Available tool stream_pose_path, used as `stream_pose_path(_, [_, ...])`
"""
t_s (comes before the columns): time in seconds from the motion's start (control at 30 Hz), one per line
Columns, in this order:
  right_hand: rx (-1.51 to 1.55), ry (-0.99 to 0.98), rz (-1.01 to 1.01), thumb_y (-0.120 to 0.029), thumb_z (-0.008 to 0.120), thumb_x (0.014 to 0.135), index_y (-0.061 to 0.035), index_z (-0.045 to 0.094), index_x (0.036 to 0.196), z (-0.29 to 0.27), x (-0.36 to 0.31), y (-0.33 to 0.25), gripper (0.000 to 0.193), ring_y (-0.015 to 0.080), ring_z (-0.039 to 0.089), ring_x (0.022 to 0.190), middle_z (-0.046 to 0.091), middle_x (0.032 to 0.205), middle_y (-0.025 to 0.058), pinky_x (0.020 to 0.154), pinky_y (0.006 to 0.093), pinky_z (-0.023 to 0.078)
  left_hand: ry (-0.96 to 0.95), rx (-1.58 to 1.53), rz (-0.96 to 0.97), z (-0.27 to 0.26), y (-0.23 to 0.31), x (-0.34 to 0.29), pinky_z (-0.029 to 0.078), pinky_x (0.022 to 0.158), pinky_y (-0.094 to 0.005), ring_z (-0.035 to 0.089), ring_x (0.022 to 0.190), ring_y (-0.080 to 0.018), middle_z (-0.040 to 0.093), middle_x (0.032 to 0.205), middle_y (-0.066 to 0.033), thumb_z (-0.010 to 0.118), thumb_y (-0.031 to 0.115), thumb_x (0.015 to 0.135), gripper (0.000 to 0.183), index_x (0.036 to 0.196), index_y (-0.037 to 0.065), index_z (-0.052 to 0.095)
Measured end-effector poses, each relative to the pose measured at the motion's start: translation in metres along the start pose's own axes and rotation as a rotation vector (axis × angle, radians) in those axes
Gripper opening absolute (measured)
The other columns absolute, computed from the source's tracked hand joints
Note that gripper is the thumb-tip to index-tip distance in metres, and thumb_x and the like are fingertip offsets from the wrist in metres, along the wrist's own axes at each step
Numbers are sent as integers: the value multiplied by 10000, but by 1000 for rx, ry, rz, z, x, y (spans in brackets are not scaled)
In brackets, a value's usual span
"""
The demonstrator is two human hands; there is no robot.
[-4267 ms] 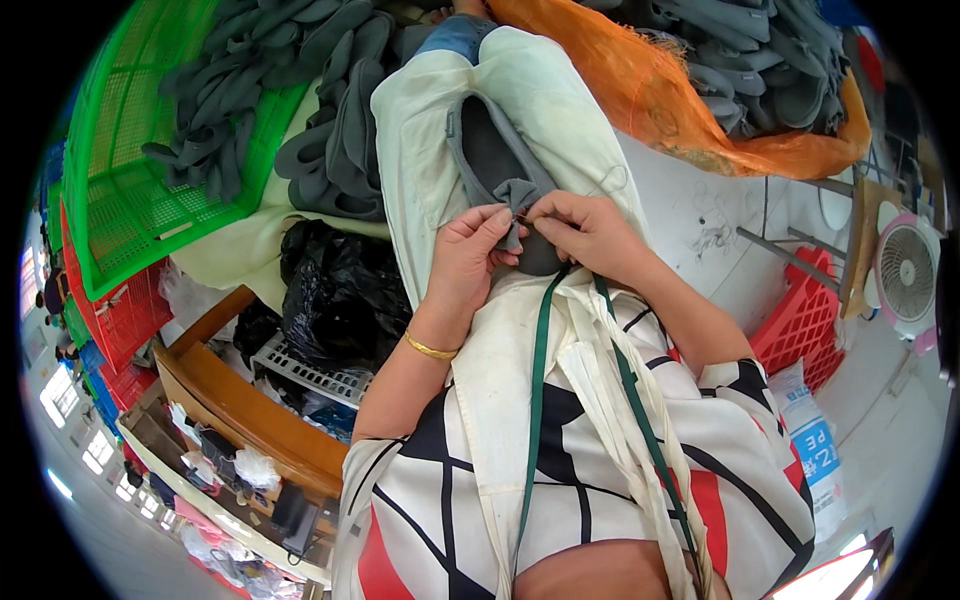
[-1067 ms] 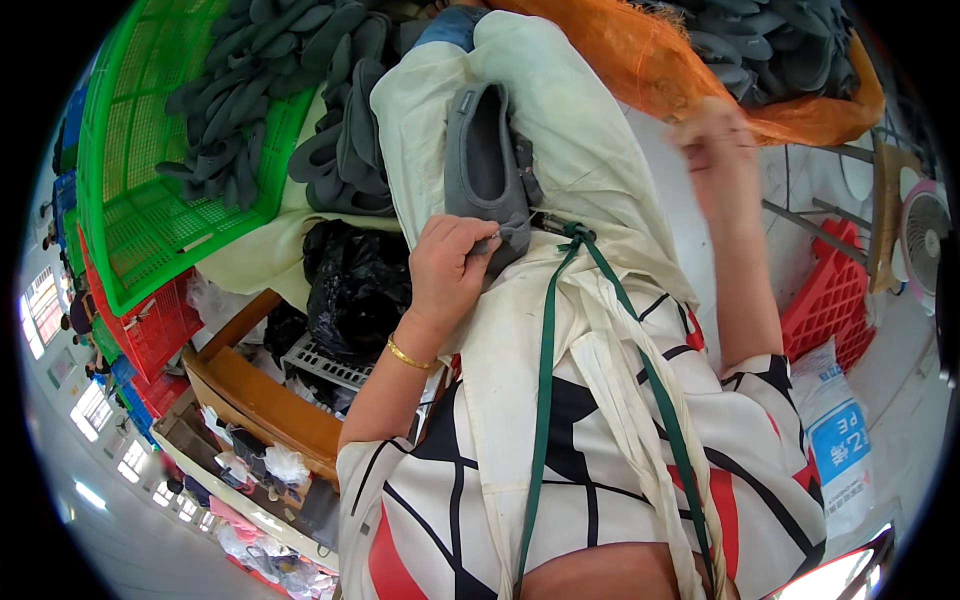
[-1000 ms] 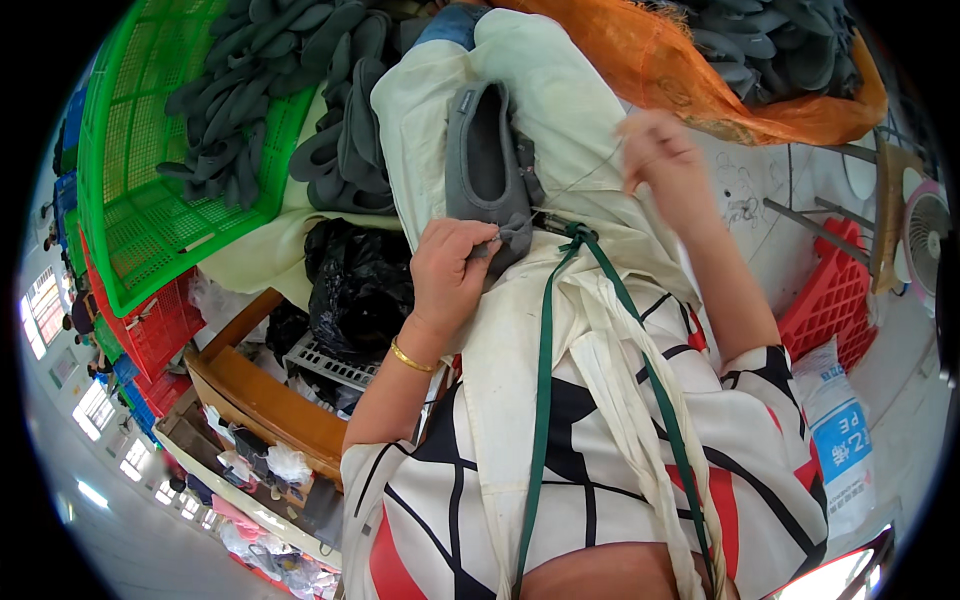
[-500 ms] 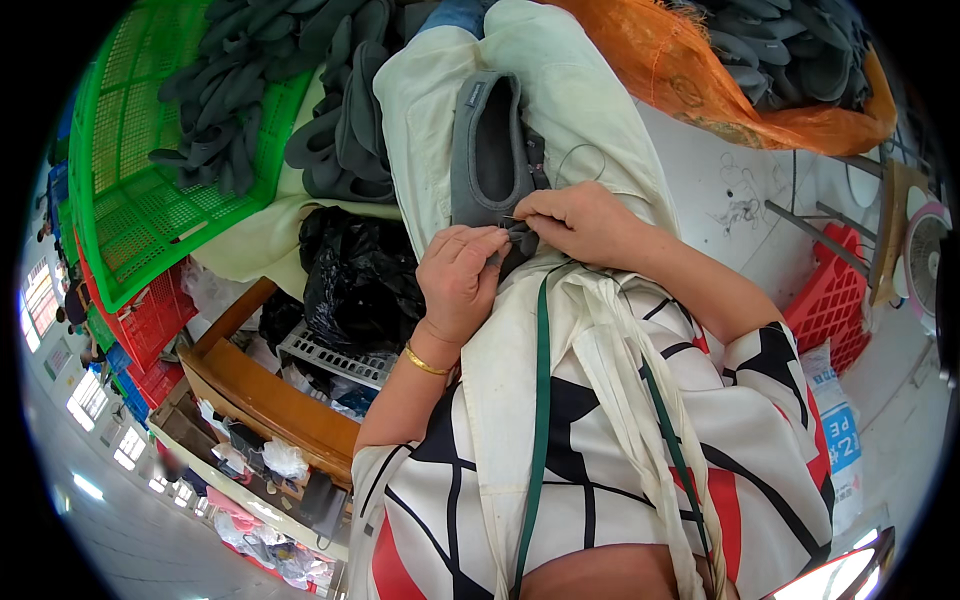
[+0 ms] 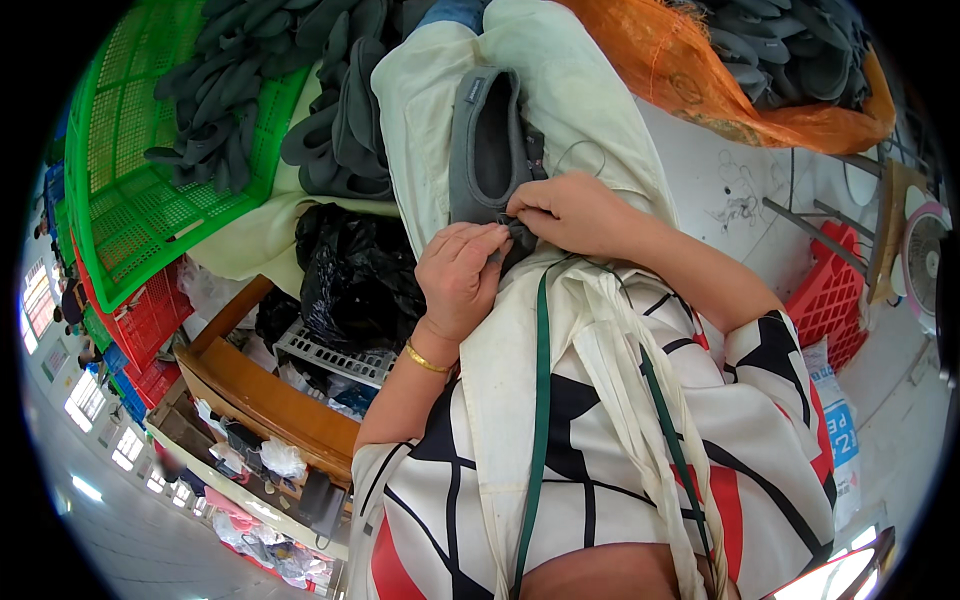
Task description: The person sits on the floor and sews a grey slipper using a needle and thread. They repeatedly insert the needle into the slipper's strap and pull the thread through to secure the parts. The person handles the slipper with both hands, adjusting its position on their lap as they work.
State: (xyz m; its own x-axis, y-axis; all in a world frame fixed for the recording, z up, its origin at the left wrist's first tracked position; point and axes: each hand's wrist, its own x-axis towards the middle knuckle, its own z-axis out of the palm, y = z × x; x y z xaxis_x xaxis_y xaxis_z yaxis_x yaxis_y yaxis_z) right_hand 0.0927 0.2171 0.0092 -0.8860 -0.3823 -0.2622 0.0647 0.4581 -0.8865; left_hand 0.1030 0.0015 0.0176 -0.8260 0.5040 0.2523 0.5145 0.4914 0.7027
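Observation:
A grey slip-on shoe (image 5: 462, 150) with a dark inside lies lengthwise on my lap, its near end close to my body. My left hand (image 5: 460, 270) pinches dark grey material at that near end between thumb and fingers. Opposite it, my right hand (image 5: 570, 215) is closed with its fingertips against the same spot; what they pinch is too small to make out. A thin loop of thread (image 5: 590, 146) stands out above the right hand. The pale apron (image 5: 620, 150) over my legs carries the shoe.
On the left, a green crate (image 5: 130, 190) holds many grey shoes, and more grey shoes (image 5: 350, 130) lie beside my leg. A black plastic bag (image 5: 350, 270) sits near a wooden drawer (image 5: 270, 400). An orange sack (image 5: 670, 80) of grey pieces and a red crate (image 5: 830, 290) are right.
My right hand has turned slightly and its fingertips have drawn in against the shoe's near end. The left hand keeps its pinch, and the shoe has hardly moved.

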Motion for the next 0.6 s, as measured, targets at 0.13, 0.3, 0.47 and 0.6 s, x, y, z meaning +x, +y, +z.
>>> stream_pose_path(0.13, [20, -32, 0, -147, 611, 925, -60, 666, 1034, 4, 1, 9, 151, 337, 681, 782, 709, 879, 143, 694, 392, 526, 16, -4, -51, 0, 3, -2, 567, 803, -356, 699, 914, -286, 732, 938, -80, 768, -32, 721, 269, 966, 70, 720])
stream_pose_path(0.3, [54, -24, 1, -171, 617, 948, -71, 643, 1036, 7, 0, 11, 135, 337, 675, 776, 699, 875, 146, 686, 387, 518, 43, -75, -105, 4, -2, -9, 579, 841, -365, 720, 965, -307, 741, 948, -101, 780, -35, 731, 257, 964, 59, 727])
stream_pose_path(0.47, [50, -16, 12, -164, 606, 956, -59, 604, 1034, 13, 2, 6, 131, 360, 659, 765, 683, 855, 162, 680, 407, 510, 78, -91, -104, 9, 0, -14, 580, 832, -363, 724, 949, -298, 741, 957, -108, 782, -37, 727, 271, 975, 60, 731])
stream_pose_path(0.6, [67, 3, 85, -160, 597, 956, -36, 527, 1034, 17, 8, -5, 162, 393, 645, 757, 661, 818, 191, 669, 434, 499, 82, -51, -95, 10, 3, -15, 576, 827, -365, 722, 944, -296, 740, 964, -111, 771, -35, 727, 284, 993, 55, 729])
